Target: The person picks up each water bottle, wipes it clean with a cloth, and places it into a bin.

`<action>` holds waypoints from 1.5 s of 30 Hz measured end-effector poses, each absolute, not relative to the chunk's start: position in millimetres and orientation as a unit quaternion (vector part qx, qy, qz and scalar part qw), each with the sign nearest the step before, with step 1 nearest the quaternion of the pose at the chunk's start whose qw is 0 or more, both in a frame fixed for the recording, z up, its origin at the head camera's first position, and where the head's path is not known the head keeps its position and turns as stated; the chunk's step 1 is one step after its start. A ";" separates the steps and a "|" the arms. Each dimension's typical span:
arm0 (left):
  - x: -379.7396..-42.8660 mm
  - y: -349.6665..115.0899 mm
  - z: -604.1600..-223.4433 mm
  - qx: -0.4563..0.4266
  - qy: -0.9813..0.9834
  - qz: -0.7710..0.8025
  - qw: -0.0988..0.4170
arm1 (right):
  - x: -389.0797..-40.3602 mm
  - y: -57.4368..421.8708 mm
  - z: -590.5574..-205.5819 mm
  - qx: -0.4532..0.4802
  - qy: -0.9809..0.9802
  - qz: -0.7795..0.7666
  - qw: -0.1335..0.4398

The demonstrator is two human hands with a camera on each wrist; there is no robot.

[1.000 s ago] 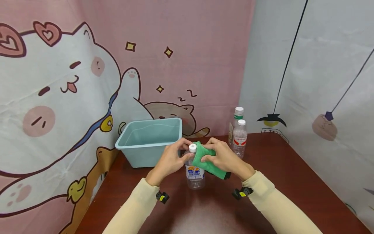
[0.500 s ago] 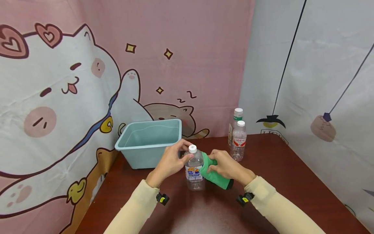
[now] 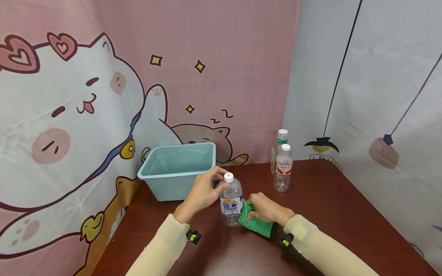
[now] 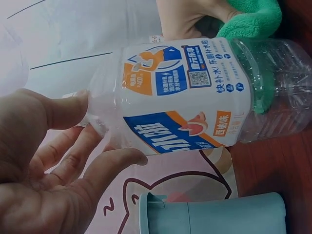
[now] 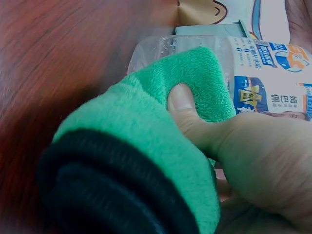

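A clear plastic bottle (image 3: pixel 231 205) with a white cap and a blue, orange and white label stands upright on the table. My left hand (image 3: pixel 204 189) holds it around the neck, thumb on the near side, as the left wrist view also shows. In my right hand (image 3: pixel 267 210) is a folded green cloth (image 5: pixel 170 92) with a dark edge, gripped between thumb and fingers. The cloth touches the lower right side of the bottle, below the label. Part of the right fingers is hidden under the cloth.
A pale blue plastic bin (image 3: pixel 172 175) stands behind and left of the bottle. Two more clear bottles are at the back right: a red-labelled bottle (image 3: pixel 283 170) in front of a green-banded bottle (image 3: pixel 281 137). Printed curtains border the dark red table (image 3: pixel 328 207).
My right hand has slid the green cloth down the bottle's right side, from near the cap to near the base. The left hand keeps its hold on the neck.
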State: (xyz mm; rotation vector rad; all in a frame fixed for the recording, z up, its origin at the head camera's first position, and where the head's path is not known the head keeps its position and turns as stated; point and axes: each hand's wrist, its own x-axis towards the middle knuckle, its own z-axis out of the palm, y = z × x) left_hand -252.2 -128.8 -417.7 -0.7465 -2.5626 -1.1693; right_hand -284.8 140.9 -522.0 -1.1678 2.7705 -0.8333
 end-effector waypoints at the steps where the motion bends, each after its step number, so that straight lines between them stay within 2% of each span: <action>1: -252.1 -128.7 -418.6 -0.254 -0.874 -0.399 0.113 | -284.2 141.1 -523.2 -0.371 0.888 -0.272 0.015; 10: -252.3 -127.9 -428.1 -0.252 -0.871 -0.408 0.103 | -280.3 145.5 -533.4 -0.364 0.882 -0.299 0.010; 17: -253.4 -127.9 -427.2 -0.257 -0.867 -0.415 0.098 | -280.8 150.1 -527.9 -0.366 0.877 -0.311 -0.022; 24: -253.3 -131.6 -423.9 -0.255 -0.869 -0.413 0.098 | -281.1 151.9 -504.2 -0.346 0.878 -0.328 -0.041; 39: -257.7 -133.1 -417.5 -0.270 -0.870 -0.400 0.101 | -275.4 136.9 -432.9 -0.320 0.865 -0.364 -0.131; 45: -257.5 -133.7 -418.4 -0.268 -0.868 -0.407 0.098 | -275.7 129.0 -429.6 -0.324 0.868 -0.356 -0.120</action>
